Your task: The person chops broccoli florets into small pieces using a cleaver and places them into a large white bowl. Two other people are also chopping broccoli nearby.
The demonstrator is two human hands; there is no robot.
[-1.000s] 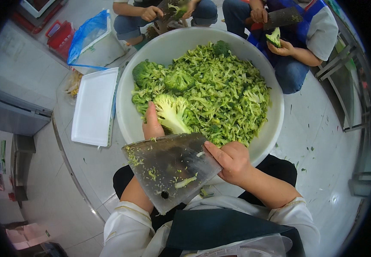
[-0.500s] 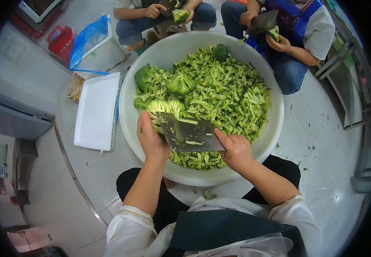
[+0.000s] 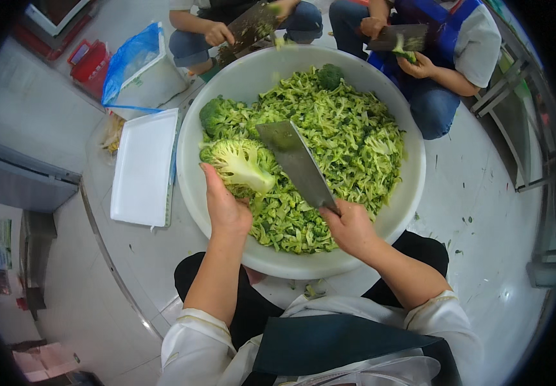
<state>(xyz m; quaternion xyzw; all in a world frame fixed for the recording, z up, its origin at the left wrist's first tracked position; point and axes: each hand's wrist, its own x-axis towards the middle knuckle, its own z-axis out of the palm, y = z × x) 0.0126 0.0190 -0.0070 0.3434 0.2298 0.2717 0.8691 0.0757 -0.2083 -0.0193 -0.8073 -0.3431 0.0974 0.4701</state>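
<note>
Cut broccoli head point(image 3: 242, 168), pale stem pointing right, over the left part of a wide white tub point(image 3: 189, 161) | gripped in left hand point(image 3: 228, 209) | right hand point(image 3: 350, 228) wrapped round the handle of a cleaver point(image 3: 297, 166), blade slanting up-left beside the stem | beneath, heaped chopped broccoli point(image 3: 355, 145) | beyond the far rim, two co-workers with cleavers | to the left, flat white tray point(image 3: 142, 168)

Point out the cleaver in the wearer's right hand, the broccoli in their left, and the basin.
Cleaver point(image 3: 298, 165): head view, middle of the blade.
Broccoli piece point(image 3: 239, 165): head view, pale cut face.
White basin point(image 3: 414, 161): head view, right inner wall.
</note>
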